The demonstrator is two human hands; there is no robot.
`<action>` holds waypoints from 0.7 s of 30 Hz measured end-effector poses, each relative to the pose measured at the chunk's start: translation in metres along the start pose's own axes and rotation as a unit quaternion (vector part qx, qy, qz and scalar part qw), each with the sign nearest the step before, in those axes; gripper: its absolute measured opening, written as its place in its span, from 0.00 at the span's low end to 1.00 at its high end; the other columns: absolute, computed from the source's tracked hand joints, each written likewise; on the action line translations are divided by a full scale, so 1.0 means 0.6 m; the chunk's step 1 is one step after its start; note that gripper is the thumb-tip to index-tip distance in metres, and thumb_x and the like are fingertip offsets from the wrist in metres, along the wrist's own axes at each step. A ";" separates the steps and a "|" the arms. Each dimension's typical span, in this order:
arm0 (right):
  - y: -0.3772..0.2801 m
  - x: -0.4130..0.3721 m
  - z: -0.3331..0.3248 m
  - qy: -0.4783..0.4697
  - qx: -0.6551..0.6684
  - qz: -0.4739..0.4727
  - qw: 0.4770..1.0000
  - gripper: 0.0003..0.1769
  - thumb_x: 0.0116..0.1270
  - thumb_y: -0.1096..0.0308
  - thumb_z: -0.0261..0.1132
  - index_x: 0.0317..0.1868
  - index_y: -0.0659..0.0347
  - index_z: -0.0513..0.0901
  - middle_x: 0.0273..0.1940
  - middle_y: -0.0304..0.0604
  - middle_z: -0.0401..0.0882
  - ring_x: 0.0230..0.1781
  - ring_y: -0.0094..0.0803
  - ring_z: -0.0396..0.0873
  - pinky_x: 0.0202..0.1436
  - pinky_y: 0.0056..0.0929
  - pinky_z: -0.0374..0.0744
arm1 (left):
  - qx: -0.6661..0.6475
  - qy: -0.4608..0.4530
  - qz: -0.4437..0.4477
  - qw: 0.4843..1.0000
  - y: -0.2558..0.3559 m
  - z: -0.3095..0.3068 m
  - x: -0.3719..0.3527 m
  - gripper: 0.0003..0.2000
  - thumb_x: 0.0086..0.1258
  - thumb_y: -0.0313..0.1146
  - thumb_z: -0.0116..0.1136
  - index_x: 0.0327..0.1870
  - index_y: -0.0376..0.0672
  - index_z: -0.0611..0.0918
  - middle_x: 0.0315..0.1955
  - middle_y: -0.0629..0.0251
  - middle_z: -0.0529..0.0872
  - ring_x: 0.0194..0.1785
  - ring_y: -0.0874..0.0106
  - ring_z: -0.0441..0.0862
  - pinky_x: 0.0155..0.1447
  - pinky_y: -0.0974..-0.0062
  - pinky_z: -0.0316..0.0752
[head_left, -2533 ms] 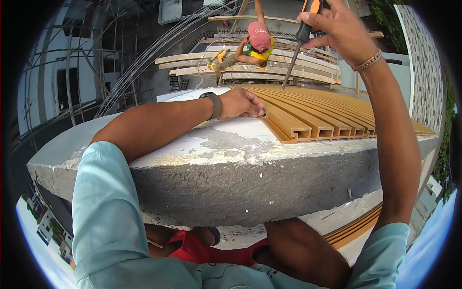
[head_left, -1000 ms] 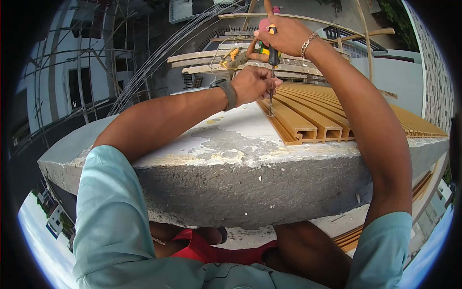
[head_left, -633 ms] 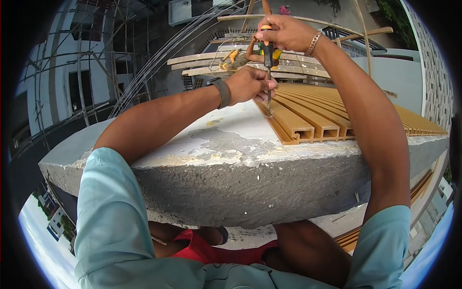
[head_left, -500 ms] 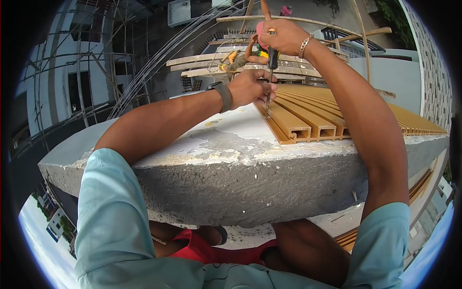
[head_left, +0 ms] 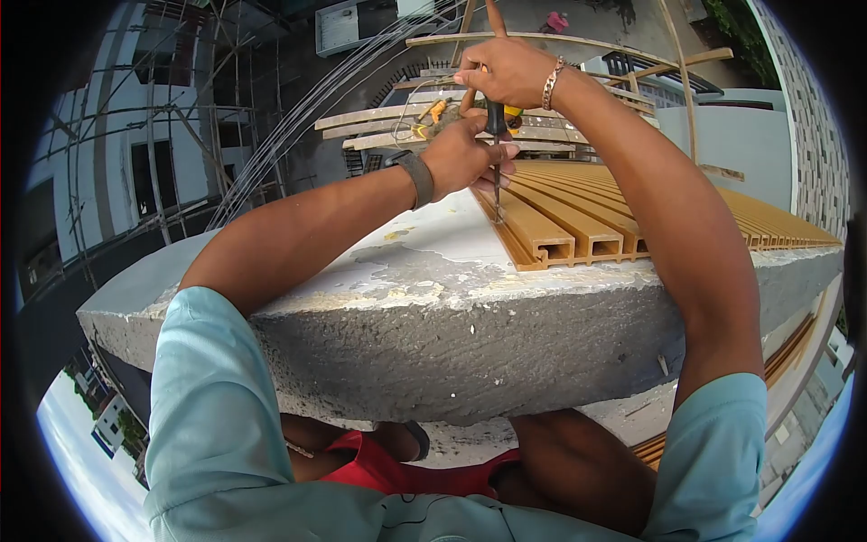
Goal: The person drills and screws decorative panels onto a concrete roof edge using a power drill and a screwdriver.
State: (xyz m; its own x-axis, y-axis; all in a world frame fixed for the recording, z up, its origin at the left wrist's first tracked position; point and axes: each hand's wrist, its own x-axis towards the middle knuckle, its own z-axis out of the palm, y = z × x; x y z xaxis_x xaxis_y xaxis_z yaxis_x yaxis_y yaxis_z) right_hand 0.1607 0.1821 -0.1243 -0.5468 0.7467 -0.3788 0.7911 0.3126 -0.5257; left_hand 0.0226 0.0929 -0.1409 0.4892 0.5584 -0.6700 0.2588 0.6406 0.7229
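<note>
A screwdriver (head_left: pixel 496 119) with a dark handle stands nearly upright, its tip down at the left edge strip of a tan fluted panel (head_left: pixel 542 230). My right hand (head_left: pixel 519 74) is closed round the top of the handle. Lower down, my left hand (head_left: pixel 454 163) pinches around the shaft with thumb and fingers. Whatever the tip meets is too small to make out. The panel lies on a rough concrete ledge (head_left: pixel 388 298), hollow channel ends facing me.
Wooden planks (head_left: pixel 361 122) of a scaffold lie beyond the ledge, with a yellow-orange tool (head_left: pixel 437 112) on them. Cables (head_left: pixel 298 99) run past on the left, near pole scaffolding (head_left: pixel 163 117). A patterned wall (head_left: pixel 820 117) rises at right. The ledge drops off at its far side.
Both hands and the screwdriver have shifted slightly left in view, the right hand most. The screwdriver stands straighter. A pink object behind the right hand is now hidden.
</note>
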 end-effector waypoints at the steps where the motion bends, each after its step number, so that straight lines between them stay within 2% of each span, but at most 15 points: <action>1: -0.006 0.002 0.000 0.004 -0.069 0.019 0.997 0.18 0.69 0.54 0.57 0.47 0.60 0.79 0.35 0.44 0.79 0.34 0.34 0.79 0.40 0.32 0.77 | 0.000 0.002 0.001 1.000 0.005 0.001 0.001 0.12 0.71 0.34 0.56 0.50 0.38 0.74 0.38 0.61 0.84 0.41 0.70 0.85 0.47 0.73 0.83; 2: -0.009 0.005 0.002 0.009 -0.137 0.038 0.990 0.19 0.69 0.53 0.57 0.47 0.60 0.79 0.34 0.46 0.79 0.34 0.35 0.79 0.39 0.31 0.77 | -0.014 -0.004 -0.009 1.000 0.008 -0.001 0.006 0.13 0.71 0.34 0.56 0.51 0.39 0.74 0.38 0.60 0.84 0.41 0.69 0.85 0.48 0.71 0.83; 3: 0.012 0.008 0.011 0.010 -0.136 0.035 0.990 0.19 0.69 0.53 0.57 0.47 0.60 0.79 0.34 0.46 0.79 0.34 0.35 0.79 0.39 0.31 0.77 | -0.028 -0.008 -0.020 0.999 0.008 -0.004 0.012 0.13 0.71 0.33 0.57 0.51 0.39 0.73 0.38 0.58 0.84 0.41 0.67 0.85 0.48 0.70 0.84; 5: 0.063 0.011 0.025 0.057 0.016 -0.145 0.988 0.20 0.69 0.52 0.56 0.49 0.60 0.78 0.33 0.45 0.78 0.33 0.33 0.78 0.38 0.30 0.77 | -0.038 -0.012 -0.038 0.998 0.008 -0.011 0.018 0.13 0.70 0.33 0.57 0.52 0.40 0.73 0.38 0.57 0.84 0.41 0.66 0.85 0.48 0.68 0.84; 7: 0.034 -0.010 -0.017 -0.031 0.072 -0.109 0.991 0.20 0.69 0.53 0.58 0.51 0.60 0.77 0.35 0.45 0.79 0.34 0.32 0.78 0.39 0.27 0.77 | -0.056 -0.044 -0.030 0.997 0.008 -0.012 0.018 0.14 0.70 0.32 0.57 0.53 0.41 0.73 0.38 0.58 0.84 0.42 0.66 0.85 0.49 0.66 0.83; 9: 0.010 -0.019 -0.024 -0.076 0.164 0.052 0.982 0.20 0.68 0.54 0.59 0.51 0.61 0.77 0.38 0.45 0.81 0.41 0.31 0.78 0.43 0.29 0.77 | -0.071 -0.072 -0.037 0.994 0.006 -0.021 0.017 0.14 0.70 0.33 0.57 0.54 0.41 0.73 0.38 0.59 0.84 0.43 0.66 0.85 0.50 0.66 0.83; 10: 0.023 -0.009 -0.003 0.017 0.100 -0.079 0.992 0.20 0.68 0.53 0.59 0.51 0.61 0.78 0.41 0.45 0.82 0.40 0.34 0.80 0.44 0.33 0.76 | -0.055 -0.067 -0.040 0.995 0.006 -0.021 0.019 0.14 0.70 0.35 0.56 0.53 0.40 0.74 0.39 0.59 0.84 0.44 0.67 0.85 0.50 0.66 0.82; 11: 0.020 -0.004 -0.007 0.020 0.100 -0.077 0.992 0.20 0.68 0.53 0.59 0.51 0.61 0.78 0.41 0.45 0.82 0.40 0.34 0.80 0.44 0.33 0.76 | -0.037 -0.063 -0.041 0.996 0.017 -0.017 0.015 0.15 0.71 0.37 0.56 0.53 0.40 0.74 0.39 0.60 0.84 0.44 0.67 0.84 0.50 0.66 0.82; 13: 0.009 0.007 -0.009 -0.010 -0.064 -0.072 0.995 0.21 0.69 0.52 0.57 0.50 0.61 0.78 0.42 0.45 0.82 0.39 0.37 0.80 0.45 0.37 0.76 | 0.018 -0.026 -0.027 0.999 0.036 -0.002 0.008 0.14 0.72 0.40 0.55 0.50 0.40 0.75 0.39 0.60 0.83 0.44 0.68 0.84 0.49 0.66 0.82; 14: 0.004 0.006 -0.012 -0.010 -0.066 -0.073 0.995 0.21 0.69 0.52 0.57 0.50 0.61 0.78 0.42 0.45 0.82 0.39 0.37 0.80 0.45 0.37 0.76 | 0.013 0.005 -0.024 1.000 0.045 0.000 0.009 0.14 0.72 0.40 0.55 0.49 0.39 0.75 0.38 0.61 0.83 0.43 0.68 0.84 0.48 0.66 0.82; 16: -0.006 0.000 -0.016 -0.016 -0.152 0.009 0.988 0.20 0.70 0.52 0.55 0.49 0.60 0.78 0.40 0.43 0.82 0.35 0.35 0.80 0.43 0.35 0.76 | 0.013 0.048 -0.024 0.998 0.058 0.007 0.008 0.14 0.71 0.41 0.56 0.46 0.38 0.76 0.37 0.62 0.82 0.42 0.68 0.84 0.46 0.65 0.83; 17: -0.009 -0.006 -0.019 -0.015 -0.152 0.005 0.988 0.20 0.70 0.52 0.55 0.49 0.60 0.78 0.40 0.43 0.82 0.35 0.35 0.80 0.43 0.35 0.76 | 0.013 0.052 -0.024 0.998 0.058 0.002 0.008 0.14 0.71 0.41 0.56 0.46 0.38 0.76 0.37 0.62 0.82 0.42 0.68 0.84 0.46 0.65 0.83; 18: -0.008 -0.017 -0.022 -0.028 -0.024 0.011 0.999 0.20 0.70 0.52 0.54 0.48 0.60 0.78 0.38 0.43 0.81 0.33 0.32 0.79 0.41 0.34 0.77 | 0.004 0.029 -0.023 0.999 0.056 -0.006 0.010 0.14 0.71 0.42 0.56 0.46 0.39 0.76 0.38 0.62 0.82 0.43 0.68 0.84 0.47 0.65 0.83; 20: -0.004 -0.036 -0.025 -0.037 0.193 -0.004 0.981 0.19 0.71 0.52 0.54 0.45 0.60 0.77 0.33 0.40 0.78 0.29 0.26 0.76 0.36 0.29 0.77 | -0.042 -0.018 -0.023 0.999 0.047 -0.021 0.010 0.14 0.71 0.42 0.56 0.47 0.40 0.76 0.42 0.61 0.82 0.45 0.67 0.84 0.50 0.66 0.82; 21: -0.002 -0.034 -0.029 -0.037 0.196 -0.004 0.980 0.19 0.71 0.52 0.54 0.45 0.60 0.77 0.33 0.40 0.78 0.29 0.26 0.76 0.36 0.29 0.77 | -0.041 -0.017 -0.026 0.999 0.043 -0.027 0.011 0.14 0.71 0.42 0.56 0.47 0.40 0.76 0.42 0.61 0.82 0.45 0.67 0.84 0.50 0.66 0.82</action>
State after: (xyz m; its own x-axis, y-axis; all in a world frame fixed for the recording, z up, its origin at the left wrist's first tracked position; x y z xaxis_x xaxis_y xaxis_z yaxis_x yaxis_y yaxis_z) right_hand 0.1757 0.1769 -0.1028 -0.5832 0.6954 -0.4199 0.6284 0.0587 -0.7757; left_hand 0.0189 0.1218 -0.1294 0.5050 0.5058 -0.6994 0.2164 0.7102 0.6699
